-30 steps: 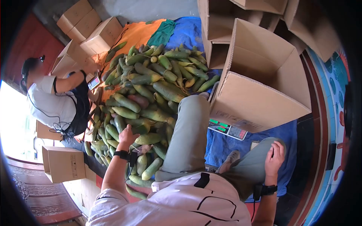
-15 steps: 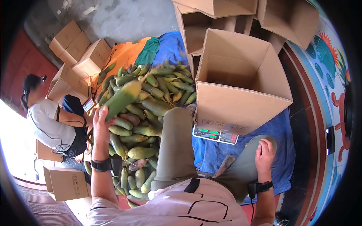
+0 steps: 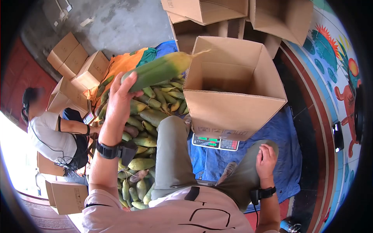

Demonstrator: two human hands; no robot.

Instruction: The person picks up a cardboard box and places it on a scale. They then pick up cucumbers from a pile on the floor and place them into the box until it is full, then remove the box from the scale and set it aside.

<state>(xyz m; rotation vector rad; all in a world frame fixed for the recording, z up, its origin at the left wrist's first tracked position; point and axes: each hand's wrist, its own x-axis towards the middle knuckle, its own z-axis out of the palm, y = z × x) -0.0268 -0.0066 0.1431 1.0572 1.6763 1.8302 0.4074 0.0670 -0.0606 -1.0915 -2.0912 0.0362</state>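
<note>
A large green radish (image 3: pixel 159 72), green with a yellowish end and a thin root tail, is gripped at its green end by my left hand (image 3: pixel 121 93). My arm holds it up over the heap of green radishes (image 3: pixel 149 112), its tail reaching the near left rim of an open cardboard box (image 3: pixel 233 110). Beneath that box, a digital scale (image 3: pixel 215 142) shows lit green displays. My right hand (image 3: pixel 266 161) rests on my knee with loosely bent fingers, holding nothing.
Several empty cardboard boxes (image 3: pixel 217 29) are stacked behind the open box. A blue tarp (image 3: pixel 285 136) covers the floor. At left, another person (image 3: pixel 54 132) sits beside the heap, near more cardboard boxes (image 3: pixel 72 58). A painted wall (image 3: pixel 330 54) curves along the right.
My left hand has risen and moved right with the radish, bringing its root end to the open box's rim. My right hand stays on my knee. The view has shifted slightly.
</note>
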